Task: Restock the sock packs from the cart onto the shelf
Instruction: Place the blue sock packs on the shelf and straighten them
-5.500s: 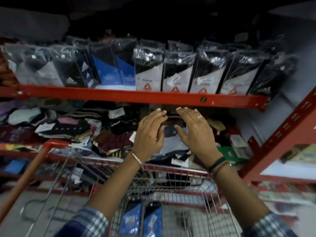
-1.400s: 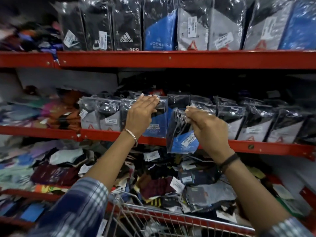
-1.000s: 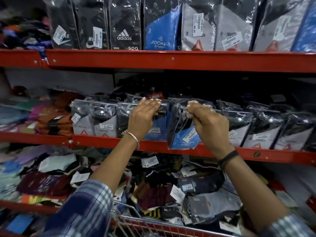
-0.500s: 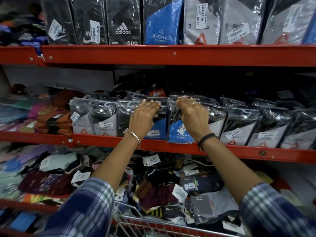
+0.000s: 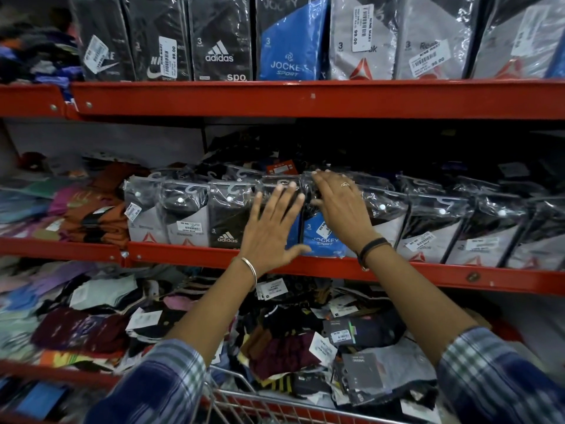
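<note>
Right hand [image 5: 339, 206] flat on Jockey pack [image 5: 321, 240]

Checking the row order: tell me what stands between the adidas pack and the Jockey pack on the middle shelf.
In the head view, the left hand covers the stretch between the adidas pack and the Jockey pack; only a blue sliver shows behind it.

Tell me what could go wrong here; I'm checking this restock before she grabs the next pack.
1. The blue Jockey pack sits at the red shelf lip, its lower edge overlapping the lip; it may slide off once the right hand lets go.
2. The middle-shelf row leans, packed tight; the left hand pressing flat could tip the adidas pack.
3. Anything falling would land in the loose socks below.
</note>
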### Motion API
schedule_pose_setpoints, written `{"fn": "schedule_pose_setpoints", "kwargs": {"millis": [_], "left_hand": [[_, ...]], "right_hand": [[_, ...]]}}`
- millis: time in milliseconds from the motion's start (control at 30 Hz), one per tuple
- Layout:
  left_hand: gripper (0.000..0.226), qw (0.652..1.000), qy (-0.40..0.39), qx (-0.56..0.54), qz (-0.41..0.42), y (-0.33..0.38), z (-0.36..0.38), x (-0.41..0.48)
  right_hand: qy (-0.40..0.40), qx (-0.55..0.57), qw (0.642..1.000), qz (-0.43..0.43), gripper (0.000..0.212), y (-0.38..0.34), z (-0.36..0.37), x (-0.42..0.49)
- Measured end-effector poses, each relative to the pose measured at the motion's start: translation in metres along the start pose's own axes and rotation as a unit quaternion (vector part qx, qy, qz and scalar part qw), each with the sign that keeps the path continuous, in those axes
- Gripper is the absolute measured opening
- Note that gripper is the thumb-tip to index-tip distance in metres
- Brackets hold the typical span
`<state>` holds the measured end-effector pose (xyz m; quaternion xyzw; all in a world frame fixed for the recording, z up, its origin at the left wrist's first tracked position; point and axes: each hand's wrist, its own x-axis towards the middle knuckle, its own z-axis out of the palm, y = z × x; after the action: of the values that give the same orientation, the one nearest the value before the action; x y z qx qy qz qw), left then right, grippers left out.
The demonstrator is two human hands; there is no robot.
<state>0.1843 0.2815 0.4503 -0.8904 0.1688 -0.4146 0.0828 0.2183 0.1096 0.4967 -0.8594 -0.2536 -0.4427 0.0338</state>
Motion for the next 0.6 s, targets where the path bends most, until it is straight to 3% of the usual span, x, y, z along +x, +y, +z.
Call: {"fn": "schedule_pose_setpoints", "kwargs": {"millis": [100,200,467,600], "left_hand": [[0.120,0.999,-0.026,0.042,-0.021,0.015,0.015,-0.006],[0.124,0.997,-0.024,0.050,-0.055,0.019,0.018,-0.004],[0.090,0.992,-0.020,-0.066,-0.105,0.037,0.014,0.003],[0.087,0.992,-0.016,-0.017,-0.125,0.042,0.013,0.010]], "right_hand": [[-0.035,0.007,0.999,-0.018,0.060,0.000,-0.002,-0.005],[-0.040,0.030,0.998,-0.023,0.062,0.001,-0.005,0.000],[-0.004,0.088,0.996,-0.009,0.053,0.001,-0.004,0.000],[-0.023,0.094,0.995,-0.017,0.052,0.004,-0.007,0.001]]}}
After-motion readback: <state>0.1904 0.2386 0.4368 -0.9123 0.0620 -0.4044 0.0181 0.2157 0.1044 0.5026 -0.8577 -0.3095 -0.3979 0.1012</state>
